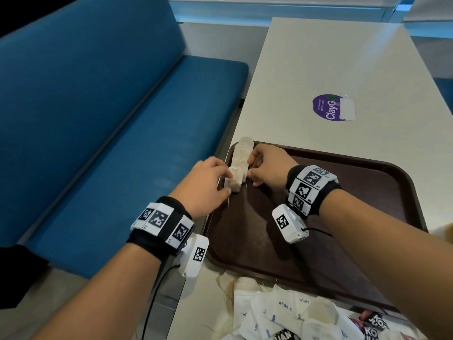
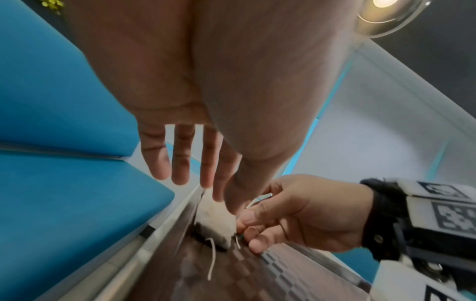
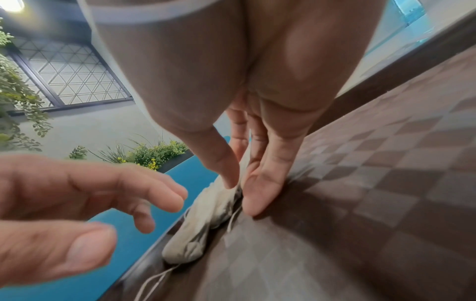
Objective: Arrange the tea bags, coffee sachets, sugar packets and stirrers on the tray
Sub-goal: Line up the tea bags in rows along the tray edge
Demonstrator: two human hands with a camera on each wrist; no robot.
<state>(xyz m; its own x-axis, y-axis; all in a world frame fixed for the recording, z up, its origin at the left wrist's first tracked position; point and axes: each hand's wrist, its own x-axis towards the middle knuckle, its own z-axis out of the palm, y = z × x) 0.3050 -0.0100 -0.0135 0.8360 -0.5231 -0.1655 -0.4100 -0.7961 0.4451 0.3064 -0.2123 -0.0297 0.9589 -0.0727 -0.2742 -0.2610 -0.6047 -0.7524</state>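
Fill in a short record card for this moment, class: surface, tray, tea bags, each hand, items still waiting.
Surface: white table
Tray: brown tray, mostly bare
Tea bags: row of tea bags along the tray's left edge
Left hand: left hand, fingers straight, touching the row
Right hand: right hand, fingertips against the row's other side
Waiting: sugar packets heaped off the tray, near side

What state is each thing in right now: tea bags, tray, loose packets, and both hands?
Tea bags: lined up along the tray's left edge.
Tray: flat on the table, mostly bare.
White sugar packets: heaped off the tray.
Left hand: open, fingers touching the row.
Right hand: fingers against the row.
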